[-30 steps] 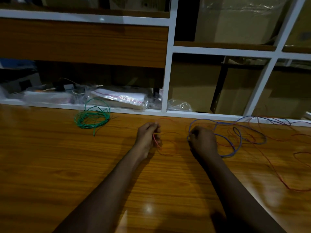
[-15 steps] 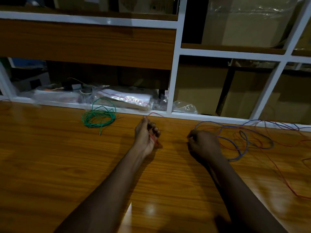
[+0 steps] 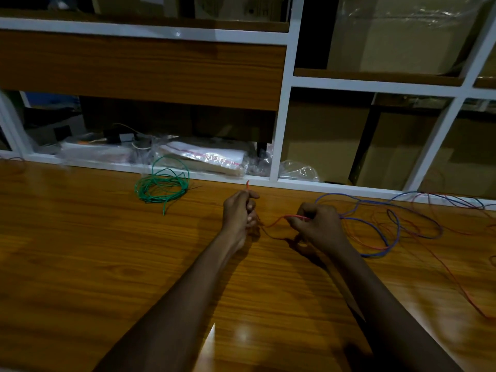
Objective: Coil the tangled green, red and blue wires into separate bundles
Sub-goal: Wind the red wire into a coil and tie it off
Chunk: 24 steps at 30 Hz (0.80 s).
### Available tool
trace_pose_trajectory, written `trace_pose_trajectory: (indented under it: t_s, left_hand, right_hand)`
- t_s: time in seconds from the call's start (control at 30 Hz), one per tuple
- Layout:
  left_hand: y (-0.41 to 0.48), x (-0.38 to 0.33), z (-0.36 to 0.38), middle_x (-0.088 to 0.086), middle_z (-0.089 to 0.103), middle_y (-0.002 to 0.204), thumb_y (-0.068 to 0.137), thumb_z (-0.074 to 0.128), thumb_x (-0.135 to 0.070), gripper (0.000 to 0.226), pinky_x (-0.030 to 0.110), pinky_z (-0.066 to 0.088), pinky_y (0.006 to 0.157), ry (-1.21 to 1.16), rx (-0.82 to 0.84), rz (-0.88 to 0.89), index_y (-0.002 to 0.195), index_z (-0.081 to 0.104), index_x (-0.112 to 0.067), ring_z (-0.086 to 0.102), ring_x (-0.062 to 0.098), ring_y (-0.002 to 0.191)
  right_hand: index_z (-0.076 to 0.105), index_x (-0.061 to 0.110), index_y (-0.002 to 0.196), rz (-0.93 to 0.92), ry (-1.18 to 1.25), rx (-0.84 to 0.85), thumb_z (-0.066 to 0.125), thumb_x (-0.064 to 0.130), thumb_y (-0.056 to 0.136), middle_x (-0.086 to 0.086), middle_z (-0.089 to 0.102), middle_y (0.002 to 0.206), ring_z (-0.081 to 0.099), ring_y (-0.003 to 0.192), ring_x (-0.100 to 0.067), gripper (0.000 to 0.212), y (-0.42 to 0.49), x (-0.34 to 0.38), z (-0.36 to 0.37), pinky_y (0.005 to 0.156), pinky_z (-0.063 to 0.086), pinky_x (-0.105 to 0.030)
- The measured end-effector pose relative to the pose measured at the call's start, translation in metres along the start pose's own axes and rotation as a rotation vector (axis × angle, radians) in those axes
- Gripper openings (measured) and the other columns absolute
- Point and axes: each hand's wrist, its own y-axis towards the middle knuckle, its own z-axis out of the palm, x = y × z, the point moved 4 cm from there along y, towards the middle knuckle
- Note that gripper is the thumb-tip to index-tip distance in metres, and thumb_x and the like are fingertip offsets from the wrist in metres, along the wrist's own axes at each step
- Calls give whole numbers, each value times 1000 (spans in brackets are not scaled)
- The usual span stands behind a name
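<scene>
A coiled green wire point(image 3: 161, 185) lies on the wooden table point(image 3: 80, 264) near the shelf edge, left of my hands. My left hand point(image 3: 240, 214) grips the red wire point(image 3: 276, 222); its end sticks up above my thumb. My right hand point(image 3: 318, 226) pinches the same red wire a short span to the right. Behind and right of that hand the blue wire point(image 3: 386, 232) lies in loose loops, tangled with the rest of the red wire, which trails off to the right edge.
A white-framed shelf unit point(image 3: 281, 135) runs along the table's back edge. Plastic bags point(image 3: 206, 157) and small electronics sit in its lower left bay, cardboard boxes point(image 3: 324, 140) in the right bays.
My left hand has closed on the red wire's end with the tip sticking up. My right hand has moved closer to the left hand, and the red wire now spans between them.
</scene>
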Motion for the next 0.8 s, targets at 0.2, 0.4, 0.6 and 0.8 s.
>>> trace_pose_trajectory:
  t_s: [0.2,0.4,0.6,0.8]
  left_hand:
    - [-3,-4,6,4,66,91,103,39,-15,24,20,48,52,74,59,92,106,63,-13,62,14,72]
    - [-9,-4,13,11,66,71,105,28,-29,32,31,54,56,261,145,112,111,55,-14,69,25,66]
    - [-9,1,15,-1,46,53,104,34,-24,28,13,22,33,39,238,-58,111,57,-10,30,4,31]
    - [-11,1,12,0,56,57,104,34,-23,28,14,23,32,91,371,-181,114,57,-11,34,5,33]
  right_hand:
    - [48,11,71,-118,253,39,50,23,70,-5,46,62,38,58,-9,12,0,13,-2,53,28,-27]
    - [50,4,61,-43,315,-51,65,13,81,-13,48,56,44,54,-16,27,1,9,3,51,34,-34]
    - [54,14,61,65,385,15,60,18,77,6,49,56,44,53,-6,18,5,-6,-6,54,34,-26]
    - [55,6,75,96,371,-128,58,15,95,-2,48,60,46,54,-14,23,5,-28,-29,53,37,-26]
